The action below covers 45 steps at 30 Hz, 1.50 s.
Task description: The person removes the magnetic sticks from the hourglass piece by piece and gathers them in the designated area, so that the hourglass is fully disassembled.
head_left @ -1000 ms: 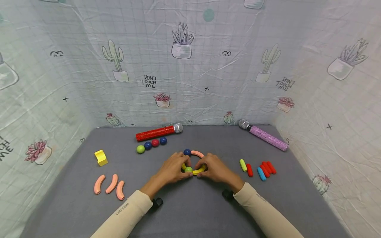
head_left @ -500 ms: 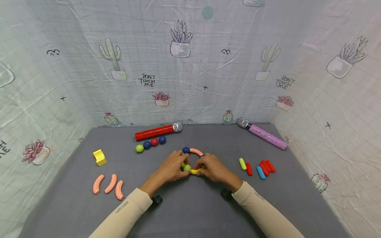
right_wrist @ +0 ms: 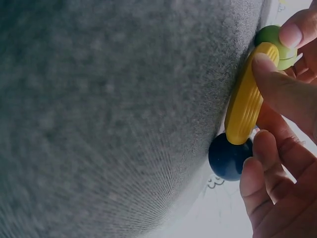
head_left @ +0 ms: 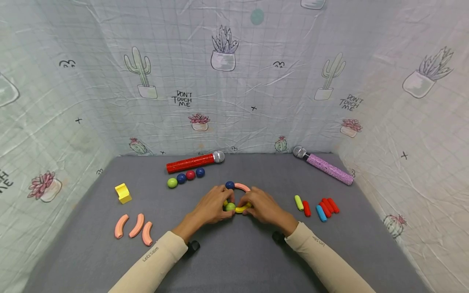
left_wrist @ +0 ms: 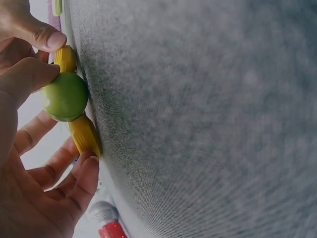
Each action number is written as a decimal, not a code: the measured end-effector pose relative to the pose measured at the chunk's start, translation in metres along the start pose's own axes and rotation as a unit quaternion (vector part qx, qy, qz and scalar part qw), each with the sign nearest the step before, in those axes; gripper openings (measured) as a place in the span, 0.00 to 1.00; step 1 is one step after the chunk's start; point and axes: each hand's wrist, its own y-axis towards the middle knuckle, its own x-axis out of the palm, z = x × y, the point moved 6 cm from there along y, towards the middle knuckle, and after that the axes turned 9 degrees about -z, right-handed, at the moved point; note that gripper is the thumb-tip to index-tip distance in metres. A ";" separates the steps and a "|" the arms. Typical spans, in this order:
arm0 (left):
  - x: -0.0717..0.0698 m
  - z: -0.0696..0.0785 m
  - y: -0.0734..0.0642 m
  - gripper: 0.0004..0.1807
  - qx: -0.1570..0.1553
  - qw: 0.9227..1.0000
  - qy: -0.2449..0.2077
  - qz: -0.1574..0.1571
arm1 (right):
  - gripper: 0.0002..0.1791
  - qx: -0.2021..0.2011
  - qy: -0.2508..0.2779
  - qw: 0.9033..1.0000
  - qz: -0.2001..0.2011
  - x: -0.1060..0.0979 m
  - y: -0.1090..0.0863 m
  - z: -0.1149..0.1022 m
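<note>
Both hands hold a small ring of balls and curved sticks at the middle of the table. My left hand (head_left: 212, 206) grips a green ball (left_wrist: 65, 97) at the ring's near left, thumb on the ball and fingers along a yellow curved stick (left_wrist: 85, 134). Thumb and fingers of my right hand (head_left: 264, 206) pinch another yellow curved stick (right_wrist: 247, 96), whose end meets the green ball. A dark blue ball (right_wrist: 231, 156) sits at that stick's other end. At the ring's far side are a blue ball (head_left: 229, 185) and a pink curved stick (head_left: 242, 187). The fingers hide parts of the ring.
Behind lie a red microphone (head_left: 194, 162), a row of several balls (head_left: 186, 177) and a purple microphone (head_left: 326, 167). To the left are a yellow block (head_left: 123, 193) and three pink curved sticks (head_left: 136, 226). Several short coloured sticks (head_left: 322, 208) lie right. Patterned cloth surrounds the table.
Half a second ago the right hand's yellow stick stood slightly apart from the green ball; now they meet. The right hand has shifted slightly, covering a blue ball; the left hand stays in place.
</note>
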 end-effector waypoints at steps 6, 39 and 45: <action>0.001 -0.001 0.003 0.15 -0.002 1.000 0.006 -0.005 | 0.09 0.006 -0.001 1.000 -0.006 -0.001 0.000 0.002; -0.021 -0.036 0.008 0.17 -0.062 0.998 0.025 -0.002 | 0.10 0.081 0.077 0.992 0.064 -0.019 -0.008 0.030; -0.024 -0.041 0.021 0.18 -0.075 0.996 0.045 0.025 | 0.11 0.076 0.083 0.993 0.047 -0.018 -0.014 0.030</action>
